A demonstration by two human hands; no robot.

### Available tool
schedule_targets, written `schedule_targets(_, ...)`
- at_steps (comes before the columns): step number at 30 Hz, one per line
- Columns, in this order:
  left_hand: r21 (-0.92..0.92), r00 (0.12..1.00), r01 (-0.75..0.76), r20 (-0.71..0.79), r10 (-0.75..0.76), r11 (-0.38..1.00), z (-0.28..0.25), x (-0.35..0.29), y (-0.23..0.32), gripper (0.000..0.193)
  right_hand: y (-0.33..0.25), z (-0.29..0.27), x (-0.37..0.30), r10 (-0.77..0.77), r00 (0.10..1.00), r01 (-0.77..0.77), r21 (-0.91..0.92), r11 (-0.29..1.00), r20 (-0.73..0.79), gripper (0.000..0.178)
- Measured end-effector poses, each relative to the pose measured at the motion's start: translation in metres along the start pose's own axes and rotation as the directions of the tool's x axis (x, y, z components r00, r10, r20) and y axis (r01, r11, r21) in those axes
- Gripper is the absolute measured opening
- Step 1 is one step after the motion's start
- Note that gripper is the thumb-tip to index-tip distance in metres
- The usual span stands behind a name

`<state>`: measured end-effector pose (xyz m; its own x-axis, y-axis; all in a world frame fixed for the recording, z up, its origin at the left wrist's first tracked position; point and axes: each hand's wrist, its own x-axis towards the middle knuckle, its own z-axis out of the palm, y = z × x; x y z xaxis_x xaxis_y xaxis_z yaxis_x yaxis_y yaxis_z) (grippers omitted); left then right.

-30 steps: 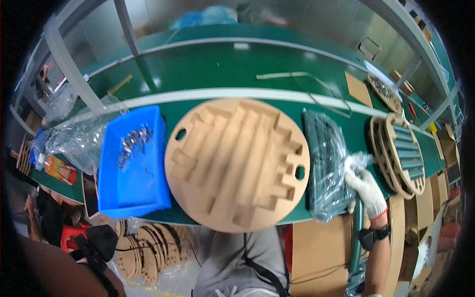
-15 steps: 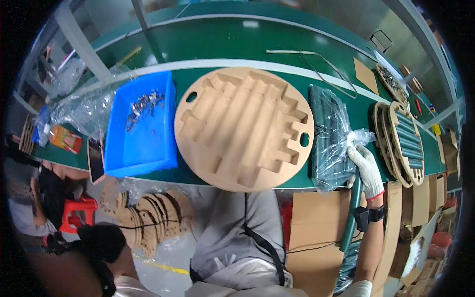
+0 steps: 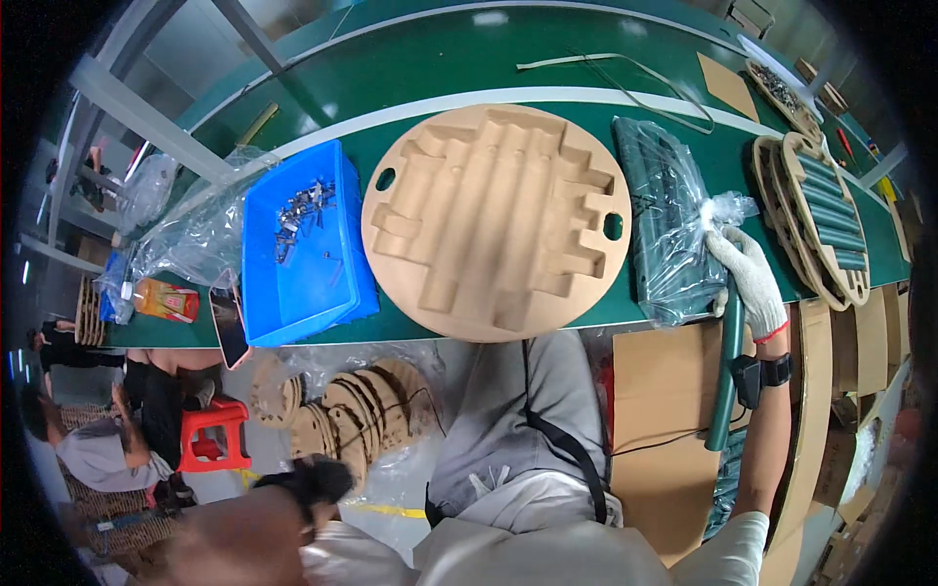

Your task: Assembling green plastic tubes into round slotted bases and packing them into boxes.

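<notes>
At the right, my right hand (image 3: pixel 754 278) wears a white knit glove with a red cuff edge. It is closed round the upper end of a dark green tube (image 3: pixel 724 391), which hangs down past the table's front edge. Its fingertips touch the gathered neck of a clear plastic bag (image 3: pixel 679 234) filled with dark green tubes. Left of the bag lies a round tan moulded tray (image 3: pixel 493 220) with long grooves and two oval handle holes. My left arm (image 3: pixel 234 537) is blurred at the lower left with a dark band on it; its fingers cannot be made out.
A blue bin (image 3: pixel 293 283) with small metal parts stands left of the tray, beside a phone (image 3: pixel 230 327) and an orange package (image 3: pixel 166 300). Stacked trays holding green tubes (image 3: pixel 826 210) stand at the far right. Below are cardboard (image 3: pixel 664 400), a red stool (image 3: pixel 215 435) and a seated person (image 3: pixel 107 444).
The view has shifted, so the table things sit further right and higher. My left arm has swung rightward at the lower left. My right hand keeps the tube at the bag's neck.
</notes>
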<state>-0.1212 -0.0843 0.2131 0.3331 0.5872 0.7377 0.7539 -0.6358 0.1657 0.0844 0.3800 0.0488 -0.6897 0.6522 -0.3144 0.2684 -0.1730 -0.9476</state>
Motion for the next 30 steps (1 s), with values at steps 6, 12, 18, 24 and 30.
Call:
schedule_targets(6, -0.550, 0.628, 0.653, 0.009, -0.778, 0.520, 0.170, -0.056, -0.023, 0.023, 0.007, 0.022, -0.012, -0.068, 0.989, 0.058, -0.084, 0.995, -0.128, 0.047)
schedule_targets(12, -0.594, 0.429, 0.752, 0.114, -0.896, 0.285, 0.231, -0.076, -0.019, 0.018, 0.020, 0.006, -0.045, -0.253, 0.899, 0.222, -0.125, 0.967, -0.357, 0.038)
schedule_targets(18, -0.647, 0.572, 0.676, 0.159, -0.805, 0.353, 0.248, -0.057, -0.038, 0.041, -0.035, 0.034, -0.112, -0.497, 0.780, 0.468, -0.173, 0.867, -0.382, 0.033)
schedule_targets(24, -0.690, 0.702, 0.570, 0.128, -0.701, 0.445, 0.231, -0.034, -0.037, 0.062, -0.067, 0.149, -0.148, -0.470, 0.862, 0.489, -0.067, 0.870, 0.189, 0.028)
schedule_targets(30, -0.869, 0.506, 0.380, -0.092, -0.858, 0.317, 0.243, -0.064, -0.013, 0.053, -0.081, 0.237, -0.128, -0.547, 0.475, 0.818, -0.118, 0.563, 0.689, 0.037)
